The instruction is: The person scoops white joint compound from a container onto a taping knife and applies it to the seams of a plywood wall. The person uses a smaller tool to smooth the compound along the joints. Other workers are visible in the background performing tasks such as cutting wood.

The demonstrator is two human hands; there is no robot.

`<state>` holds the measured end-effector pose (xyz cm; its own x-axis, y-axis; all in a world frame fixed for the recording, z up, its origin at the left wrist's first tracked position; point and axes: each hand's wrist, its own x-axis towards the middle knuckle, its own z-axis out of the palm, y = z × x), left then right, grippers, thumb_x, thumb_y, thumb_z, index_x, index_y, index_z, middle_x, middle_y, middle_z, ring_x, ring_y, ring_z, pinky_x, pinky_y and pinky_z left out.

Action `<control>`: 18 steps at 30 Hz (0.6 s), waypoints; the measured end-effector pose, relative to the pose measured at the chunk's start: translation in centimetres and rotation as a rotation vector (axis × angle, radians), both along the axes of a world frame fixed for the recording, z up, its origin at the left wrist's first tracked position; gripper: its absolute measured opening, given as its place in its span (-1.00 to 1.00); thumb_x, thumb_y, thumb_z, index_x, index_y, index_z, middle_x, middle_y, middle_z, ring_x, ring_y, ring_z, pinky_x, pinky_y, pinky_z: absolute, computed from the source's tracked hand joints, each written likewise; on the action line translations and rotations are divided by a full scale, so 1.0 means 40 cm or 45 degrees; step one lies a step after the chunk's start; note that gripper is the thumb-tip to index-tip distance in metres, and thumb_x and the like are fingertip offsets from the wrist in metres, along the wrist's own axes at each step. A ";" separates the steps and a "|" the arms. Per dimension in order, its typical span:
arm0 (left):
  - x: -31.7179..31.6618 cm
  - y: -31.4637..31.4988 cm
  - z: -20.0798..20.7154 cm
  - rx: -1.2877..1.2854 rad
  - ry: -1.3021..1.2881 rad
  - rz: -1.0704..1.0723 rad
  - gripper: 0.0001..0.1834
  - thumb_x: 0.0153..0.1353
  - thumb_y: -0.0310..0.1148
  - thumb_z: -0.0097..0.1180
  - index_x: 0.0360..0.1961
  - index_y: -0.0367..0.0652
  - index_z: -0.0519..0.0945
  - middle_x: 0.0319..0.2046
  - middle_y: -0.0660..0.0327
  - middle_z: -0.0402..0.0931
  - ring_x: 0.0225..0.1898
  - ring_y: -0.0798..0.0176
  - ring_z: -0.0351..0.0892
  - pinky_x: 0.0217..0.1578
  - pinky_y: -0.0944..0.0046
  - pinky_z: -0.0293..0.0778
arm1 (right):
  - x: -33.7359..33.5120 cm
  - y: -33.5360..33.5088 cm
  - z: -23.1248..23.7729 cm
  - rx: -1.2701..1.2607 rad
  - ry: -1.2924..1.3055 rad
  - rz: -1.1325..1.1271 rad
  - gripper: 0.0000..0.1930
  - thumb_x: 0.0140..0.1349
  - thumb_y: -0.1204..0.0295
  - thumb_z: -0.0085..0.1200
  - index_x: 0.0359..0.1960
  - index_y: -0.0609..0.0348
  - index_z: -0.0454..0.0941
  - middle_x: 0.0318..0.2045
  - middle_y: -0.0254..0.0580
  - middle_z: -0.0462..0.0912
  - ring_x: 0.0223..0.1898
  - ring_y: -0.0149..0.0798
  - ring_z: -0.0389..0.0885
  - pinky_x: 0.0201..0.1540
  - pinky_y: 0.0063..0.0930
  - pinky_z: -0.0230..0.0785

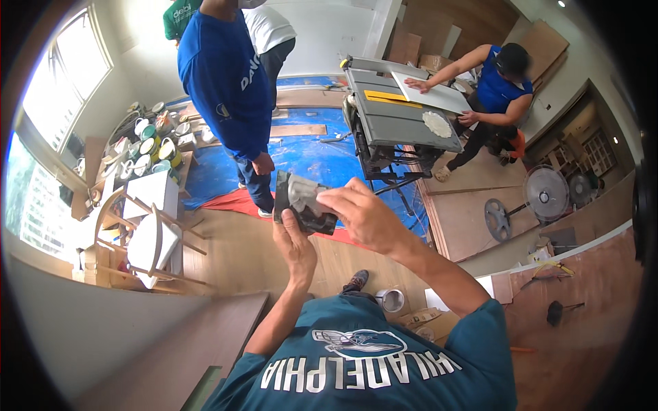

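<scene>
In front of my chest, my left hand [295, 245] grips a dark, flat, roughly rectangular piece [319, 223] from below, its thumb against the near edge. A pale grey, crumpled, cloth-like piece [300, 191] lies over its upper face. From the right, my right hand [358, 214] pinches the edge of that grey piece between thumb and fingers. I cannot tell exactly what the dark piece is, since the grey one and my fingers cover much of it.
Ahead right, a person in blue holds a white board [439, 94] on a table saw [387, 113]. Another person in blue [226, 82] stands ahead left. Chairs [152, 246] and paint cans [147, 147] line the left. A fan [546, 192] stands right; an open can [391, 300] sits near my feet.
</scene>
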<state>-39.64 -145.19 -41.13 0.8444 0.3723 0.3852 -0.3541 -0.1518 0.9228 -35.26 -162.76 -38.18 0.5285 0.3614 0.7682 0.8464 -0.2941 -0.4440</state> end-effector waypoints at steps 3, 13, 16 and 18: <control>-0.002 0.038 0.009 -0.094 0.114 0.021 -0.56 0.55 -0.11 -0.26 0.11 -0.27 0.42 -0.20 0.21 0.55 -0.28 0.39 0.61 -0.33 0.38 0.59 | 0.004 -0.012 0.011 0.047 0.044 0.036 -0.74 0.15 0.59 0.13 -0.10 0.20 0.61 -0.14 -0.17 0.69 -0.21 -0.10 0.57 -0.04 -0.28 0.45; 0.040 0.122 0.013 -0.970 0.559 -0.113 -0.55 0.53 -0.22 -0.28 0.13 -0.42 0.40 -0.02 -0.04 0.57 -0.06 0.10 0.67 -0.03 0.10 0.64 | -0.062 0.051 -0.085 0.256 0.408 0.010 -0.51 0.13 0.72 0.11 0.11 0.01 0.61 -0.08 -0.17 0.66 -0.16 -0.19 0.72 -0.21 -0.37 0.60; 0.029 0.121 0.015 -0.835 0.483 -0.158 -0.57 0.51 -0.21 -0.22 0.08 -0.41 0.44 -0.08 -0.01 0.60 -0.14 0.15 0.69 -0.10 0.15 0.66 | -0.042 0.062 -0.129 0.140 0.309 -0.054 -0.45 0.11 0.71 0.10 0.15 -0.11 0.60 -0.06 -0.22 0.63 -0.18 -0.22 0.72 -0.27 -0.38 0.61; 0.016 0.115 0.014 -0.766 0.404 -0.166 -0.58 0.50 -0.20 -0.18 0.05 -0.40 0.46 -0.12 0.02 0.62 -0.18 0.19 0.70 -0.13 0.18 0.66 | -0.016 0.047 -0.147 0.014 0.177 -0.117 -0.47 0.11 0.69 0.10 0.14 -0.10 0.60 -0.06 -0.23 0.63 -0.19 -0.23 0.72 -0.27 -0.38 0.62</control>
<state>-39.00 -140.58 -40.57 0.9346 0.3312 -0.1296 -0.0334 0.4445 0.8952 -35.90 -160.89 -44.04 0.6606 0.2983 0.6890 0.7462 -0.3619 -0.5588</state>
